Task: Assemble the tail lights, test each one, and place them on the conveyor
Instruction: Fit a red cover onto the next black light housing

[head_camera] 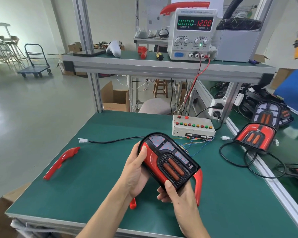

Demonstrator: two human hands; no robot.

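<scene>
Head view: the left hand (136,170) grips the far-left edge of the tail light (169,160), thumb on its red lens, while the right hand (177,194) clamps the near end, thumb on the black rim. The unit is held just above the green bench (93,169), tilted. It looks rigid, light and glossy, so likely slippery and easily scratched; the black housing edges seem the safest hold. A loose red trim piece (60,162) lies left, the test box (193,126) beyond, the power supply (191,33) on the far shelf.
</scene>
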